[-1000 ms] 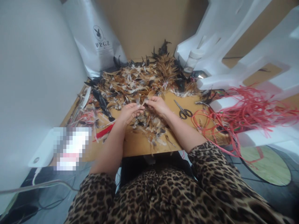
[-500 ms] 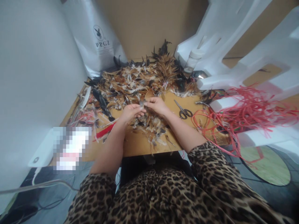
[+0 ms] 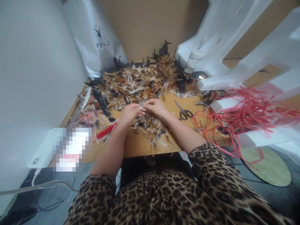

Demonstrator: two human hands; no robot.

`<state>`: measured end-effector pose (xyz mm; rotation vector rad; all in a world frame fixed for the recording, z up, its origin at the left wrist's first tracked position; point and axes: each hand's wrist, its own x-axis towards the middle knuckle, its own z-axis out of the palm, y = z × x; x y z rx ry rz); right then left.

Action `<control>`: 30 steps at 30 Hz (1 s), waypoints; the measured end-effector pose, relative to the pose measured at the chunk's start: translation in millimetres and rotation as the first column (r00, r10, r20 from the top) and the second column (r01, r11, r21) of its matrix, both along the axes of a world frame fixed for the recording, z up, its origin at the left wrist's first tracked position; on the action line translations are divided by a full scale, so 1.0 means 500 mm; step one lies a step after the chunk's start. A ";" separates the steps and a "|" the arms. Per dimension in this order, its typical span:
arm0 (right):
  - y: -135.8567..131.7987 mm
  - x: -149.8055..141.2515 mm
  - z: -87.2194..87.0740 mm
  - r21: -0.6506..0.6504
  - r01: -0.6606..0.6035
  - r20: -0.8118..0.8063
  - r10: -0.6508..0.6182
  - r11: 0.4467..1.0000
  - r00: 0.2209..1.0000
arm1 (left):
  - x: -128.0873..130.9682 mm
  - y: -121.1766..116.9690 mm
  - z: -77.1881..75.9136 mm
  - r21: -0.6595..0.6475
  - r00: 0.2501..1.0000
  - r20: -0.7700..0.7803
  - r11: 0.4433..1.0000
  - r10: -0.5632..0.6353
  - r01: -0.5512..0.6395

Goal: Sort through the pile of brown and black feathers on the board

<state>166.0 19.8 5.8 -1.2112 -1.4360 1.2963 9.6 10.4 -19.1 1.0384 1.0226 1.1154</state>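
Between my hands, over the wooden table, is a small greyish feather. My left hand pinches its lower end between thumb and fingers. My right hand has thumb and forefinger pinched at the same feather, touching close to the left fingertips; the exact grip is partly hidden. Loose brown and white feathers lie just below my hands near the table's front edge. A large heap of brown feathers spreads behind them, with a tied feather bunch standing at its right.
Black-handled scissors lie right of my right hand. Red ribbon strands hang over white foam pieces at the right. Dark feathers and a red strip lie at left. A clear jar stands at the back.
The brown feather tip that showed above my right fingers is no longer seen there, and the grey feather between my fingertips stands up more. Both hands have barely moved.
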 end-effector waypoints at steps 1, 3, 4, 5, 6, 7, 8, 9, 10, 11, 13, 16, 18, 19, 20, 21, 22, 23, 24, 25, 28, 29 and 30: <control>0.001 -0.001 -0.002 -0.002 0.004 -0.013 -0.004 1.000 1.000 | 0.001 0.000 0.001 -0.008 1.000 0.013 1.000 0.015 -0.015; 0.003 -0.002 -0.008 0.001 0.008 -0.050 -0.008 1.000 0.999 | 0.002 -0.001 0.004 -0.023 0.998 0.040 0.999 0.042 -0.041; 0.005 -0.003 -0.012 0.005 0.007 -0.070 -0.007 1.000 0.997 | 0.002 -0.002 0.005 -0.029 0.997 0.049 0.998 0.051 -0.050; 0.006 -0.004 -0.016 0.009 0.005 -0.091 -0.004 1.000 0.996 | 0.002 -0.002 0.006 -0.034 0.997 0.056 0.998 0.056 -0.054; 0.008 -0.005 -0.019 0.016 0.002 -0.110 0.000 1.000 0.994 | 0.002 -0.003 0.007 -0.040 0.997 0.059 0.998 0.052 -0.049; 0.009 -0.006 -0.023 0.024 0.001 -0.127 0.002 1.000 0.992 | 0.003 -0.004 0.008 -0.046 0.997 0.060 0.998 0.042 -0.039; 0.010 -0.007 -0.026 0.034 -0.001 -0.139 0.005 0.999 0.990 | 0.003 -0.004 0.010 -0.050 0.998 0.059 0.998 0.029 -0.026; 0.011 -0.008 -0.029 0.044 -0.002 -0.149 0.008 0.999 0.989 | 0.004 -0.005 0.011 -0.052 0.998 0.060 0.999 0.017 -0.014; 0.011 -0.009 -0.031 0.054 -0.003 -0.155 0.011 0.999 0.988 | 0.005 -0.006 0.011 -0.054 0.998 0.061 0.999 0.008 -0.004; 0.011 -0.010 -0.032 0.061 -0.005 -0.160 0.014 0.998 0.987 | 0.006 -0.007 0.012 -0.054 0.998 0.064 0.999 0.003 0.000; 0.011 -0.011 -0.035 0.061 -0.007 -0.172 0.018 0.998 0.985 | 0.007 -0.007 0.013 -0.053 0.998 0.069 0.999 0.010 -0.006; 0.011 -0.012 -0.036 0.051 -0.009 -0.197 0.019 0.999 0.980 | 0.007 -0.006 0.012 -0.050 0.998 0.069 0.999 0.017 -0.013; 0.011 -0.012 -0.037 0.042 -0.010 -0.209 0.019 0.999 0.978 | 0.006 -0.005 0.010 -0.037 0.998 0.063 0.999 0.011 -0.009; 0.012 -0.012 -0.037 0.037 -0.010 -0.217 0.018 0.999 0.976 | 0.005 -0.005 0.009 -0.029 0.998 0.059 1.000 0.006 -0.005; 0.012 -0.012 -0.036 0.030 -0.013 -0.229 0.020 0.999 0.973 | 0.004 -0.004 0.008 -0.022 0.999 0.054 1.000 0.001 0.000; 0.012 -0.012 -0.036 0.022 -0.016 -0.243 0.021 1.000 0.970 | 0.004 -0.004 0.007 -0.015 0.999 0.048 1.000 -0.003 0.004; 0.012 -0.012 -0.035 0.018 -0.020 -0.256 0.024 1.000 0.966 | 0.004 -0.004 0.007 -0.008 0.999 0.043 1.000 -0.010 0.010; 0.012 -0.011 -0.034 0.017 -0.023 -0.266 0.026 1.000 0.964 | 0.004 -0.005 0.006 -0.002 0.999 0.037 1.000 -0.017 0.017; 0.011 -0.011 -0.033 0.022 -0.024 -0.270 0.029 0.999 0.962 | 0.004 -0.005 0.006 0.003 0.999 0.031 1.000 -0.023 0.023; 0.011 -0.011 -0.032 0.028 -0.023 -0.268 0.029 0.999 0.963 | 0.005 -0.005 0.006 0.006 0.999 0.024 1.000 -0.031 0.031; 0.009 -0.011 -0.031 0.047 -0.019 -0.261 0.031 0.999 0.965 | 0.005 -0.005 0.006 0.001 0.999 0.001 0.999 -0.052 0.052; 0.009 -0.011 -0.031 0.051 -0.018 -0.265 0.031 0.999 0.964 | 0.005 -0.005 0.005 -0.001 0.999 -0.005 0.999 -0.054 0.054; 0.009 -0.011 -0.031 0.055 -0.017 -0.271 0.031 0.998 0.962 | 0.004 -0.004 0.004 -0.003 0.999 -0.010 0.999 -0.053 0.053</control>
